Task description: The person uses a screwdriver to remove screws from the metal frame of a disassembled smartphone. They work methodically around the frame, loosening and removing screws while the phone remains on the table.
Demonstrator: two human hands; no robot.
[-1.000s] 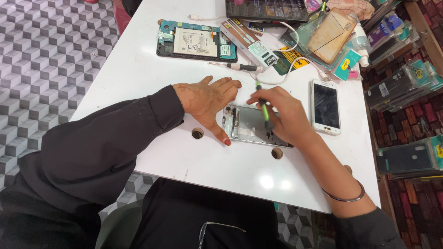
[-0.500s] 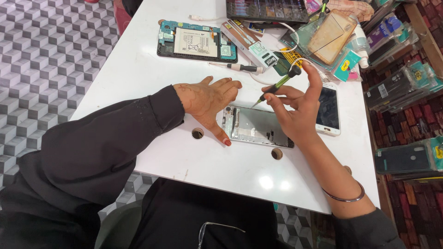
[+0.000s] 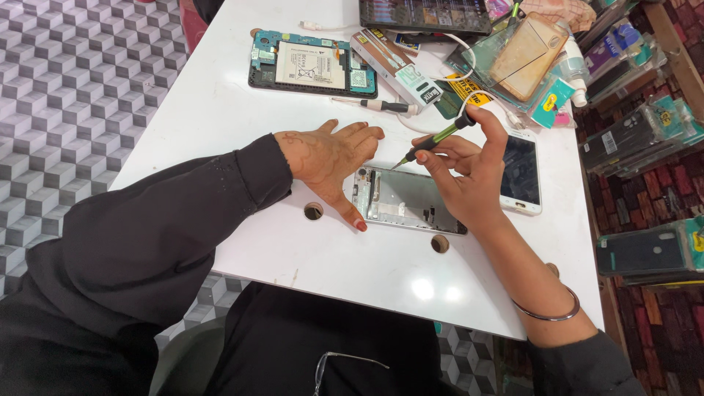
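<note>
An opened phone body (image 3: 405,199) with its metal inner frame showing lies flat on the white table (image 3: 220,125). My left hand (image 3: 330,158) rests flat beside its left edge, thumb along the frame, fingers spread and holding nothing. My right hand (image 3: 466,172) is raised over the phone's right half and grips a green-and-black screwdriver (image 3: 433,138). The tool is tilted, its tip pointing down-left, just above the phone's top edge.
A white phone (image 3: 521,172) lies face up right of my hand. An opened tablet (image 3: 312,64), another screwdriver (image 3: 378,105), boxes, a cable and a dark tablet (image 3: 425,15) crowd the far side. Two holes (image 3: 313,211) pierce the table. Shelves of packaged covers (image 3: 645,139) stand at right.
My right hand has lifted the screwdriver off the phone body and tilted it, tip now pointing down-left above the top edge. My left hand has stayed put.
</note>
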